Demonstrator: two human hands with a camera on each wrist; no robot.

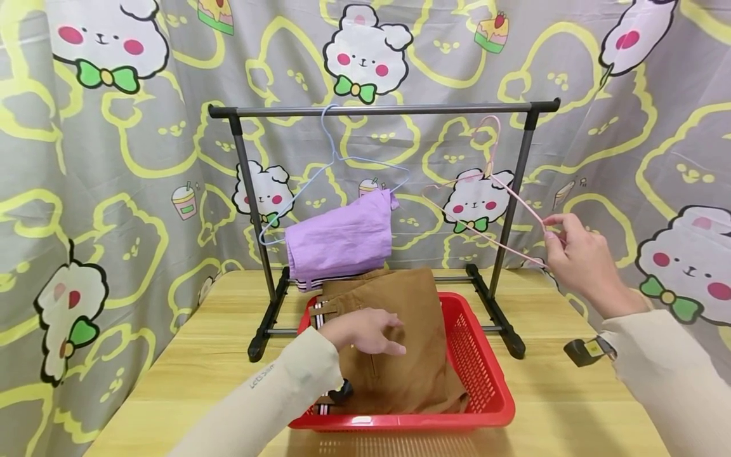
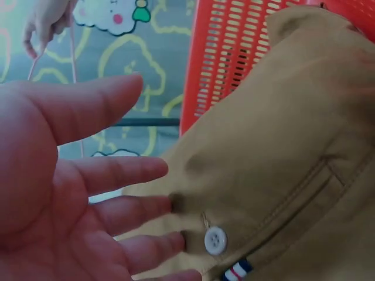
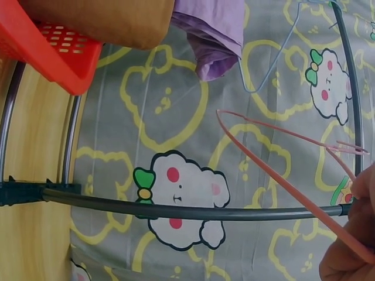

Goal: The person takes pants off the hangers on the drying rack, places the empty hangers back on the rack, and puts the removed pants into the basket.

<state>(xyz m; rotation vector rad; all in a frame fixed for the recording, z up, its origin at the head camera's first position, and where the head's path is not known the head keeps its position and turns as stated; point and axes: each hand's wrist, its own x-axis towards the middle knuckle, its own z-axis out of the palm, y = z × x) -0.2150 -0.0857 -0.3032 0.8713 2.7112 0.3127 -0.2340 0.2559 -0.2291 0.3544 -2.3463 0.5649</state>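
Observation:
Brown trousers (image 1: 408,330) lie folded in a red basket (image 1: 502,406), a white button and striped trim showing in the left wrist view. Over them is my left hand (image 1: 371,331), fingers spread and straight, with fingertips (image 2: 158,167) close by the cloth near the button (image 2: 215,240). My right hand (image 1: 582,257) pinches one end of a pink hanger (image 1: 516,197), held up in front of the rack's right post. The hanger's hook stands just below the rack bar and nothing hangs on it. In the right wrist view the right hand (image 3: 351,240) shows only partly, at the edge.
A dark metal rack (image 1: 382,111) stands on the wooden table (image 1: 188,355) behind the basket. On its bar hangs a blue hanger (image 1: 328,136) with a folded purple garment (image 1: 342,238) over it. A patterned curtain (image 1: 217,57) surrounds the back and sides.

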